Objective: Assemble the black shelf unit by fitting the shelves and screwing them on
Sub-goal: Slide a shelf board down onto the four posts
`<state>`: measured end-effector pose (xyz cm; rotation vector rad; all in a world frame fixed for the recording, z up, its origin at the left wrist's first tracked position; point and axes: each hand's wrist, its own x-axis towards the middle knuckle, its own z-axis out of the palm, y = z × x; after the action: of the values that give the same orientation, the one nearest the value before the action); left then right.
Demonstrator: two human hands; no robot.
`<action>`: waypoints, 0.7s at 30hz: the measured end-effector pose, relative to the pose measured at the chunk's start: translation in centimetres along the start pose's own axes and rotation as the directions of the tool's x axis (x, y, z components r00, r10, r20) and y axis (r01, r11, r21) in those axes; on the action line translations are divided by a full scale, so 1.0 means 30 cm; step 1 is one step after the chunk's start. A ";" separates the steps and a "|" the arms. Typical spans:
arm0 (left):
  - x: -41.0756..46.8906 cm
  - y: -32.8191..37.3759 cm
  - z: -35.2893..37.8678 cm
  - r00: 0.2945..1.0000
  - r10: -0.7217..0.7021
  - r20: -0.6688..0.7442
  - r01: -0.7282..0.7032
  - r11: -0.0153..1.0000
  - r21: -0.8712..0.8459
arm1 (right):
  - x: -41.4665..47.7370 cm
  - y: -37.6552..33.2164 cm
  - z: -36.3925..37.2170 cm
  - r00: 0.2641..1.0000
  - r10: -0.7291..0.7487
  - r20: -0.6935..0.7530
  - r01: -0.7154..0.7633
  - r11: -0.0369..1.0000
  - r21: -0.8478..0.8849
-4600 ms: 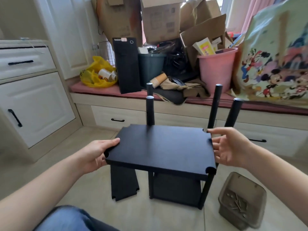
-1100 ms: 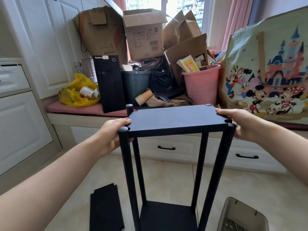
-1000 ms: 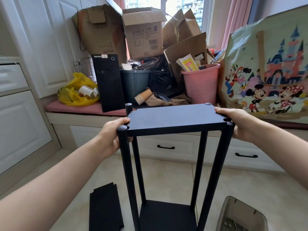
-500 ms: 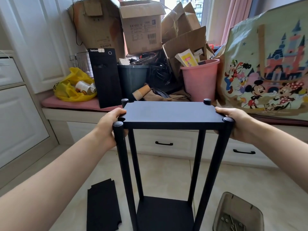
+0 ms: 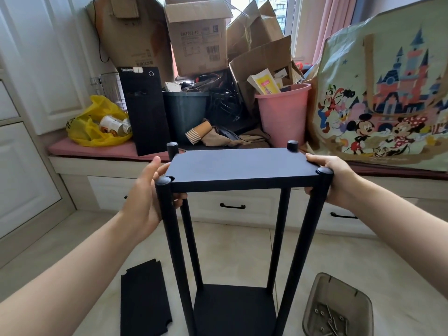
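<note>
The black shelf unit stands on the floor in front of me, with several round posts (image 5: 169,229) rising from a bottom shelf (image 5: 234,309). A black top shelf (image 5: 238,167) sits level near the post tops, its corner notches around the posts. My left hand (image 5: 151,202) grips the shelf's left edge, thumb on top and fingers under, behind the near-left post. My right hand (image 5: 333,180) grips the right edge by the near-right post. The post tops stick up slightly above the shelf.
A spare black shelf panel (image 5: 144,299) lies on the floor at left. A clear tray of screws (image 5: 337,309) sits at lower right. Behind is a window bench (image 5: 97,163) piled with cardboard boxes, a pink bucket (image 5: 283,115), a black panel and a cartoon bag (image 5: 385,100).
Since 4.6 s ago the shelf went from low on the posts up to their tops. In the last second it settled slightly lower, so the post tops now stand above it.
</note>
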<state>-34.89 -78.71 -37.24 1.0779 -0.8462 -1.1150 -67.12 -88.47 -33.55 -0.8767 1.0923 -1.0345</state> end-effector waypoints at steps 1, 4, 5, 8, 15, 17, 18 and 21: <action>-0.012 -0.005 -0.006 0.997 0.054 0.054 -0.057 0.997 0.055 | 0.001 0.000 0.002 1.000 0.000 0.001 0.000 1.000 0.001; -0.034 -0.030 -0.013 0.974 0.172 0.145 -0.201 0.954 0.222 | 0.007 0.003 0.004 1.000 0.005 0.006 -0.005 1.000 -0.002; -0.032 -0.040 -0.014 0.968 0.208 0.142 -0.240 0.933 0.267 | 0.009 0.004 0.003 1.000 0.006 0.002 -0.006 1.000 -0.009; -0.019 -0.052 -0.024 0.945 0.306 0.118 -0.328 0.886 0.329 | 0.013 0.005 -0.004 1.000 0.004 0.002 -0.004 0.999 -0.037; 0.011 -0.056 -0.033 0.947 0.319 0.037 -0.317 0.912 0.261 | 0.012 0.025 -0.023 0.999 0.019 0.032 -0.018 0.999 -0.032; 0.013 -0.061 -0.026 0.956 0.293 0.024 -0.290 0.927 0.239 | 0.014 0.042 -0.029 0.999 0.007 0.044 -0.006 1.000 -0.025; 0.012 -0.065 -0.023 0.961 0.277 0.023 -0.275 0.935 0.225 | 0.016 0.053 -0.031 0.999 -0.001 0.047 0.002 1.000 -0.022; 0.004 -0.082 -0.023 0.972 0.232 0.034 -0.234 0.953 0.191 | 0.019 0.079 -0.036 0.999 -0.022 0.040 0.022 1.000 -0.001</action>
<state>-34.88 -78.86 -39.78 1.0995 -1.0787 -0.8541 -67.58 -88.38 -36.18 -0.9081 1.0523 -1.0305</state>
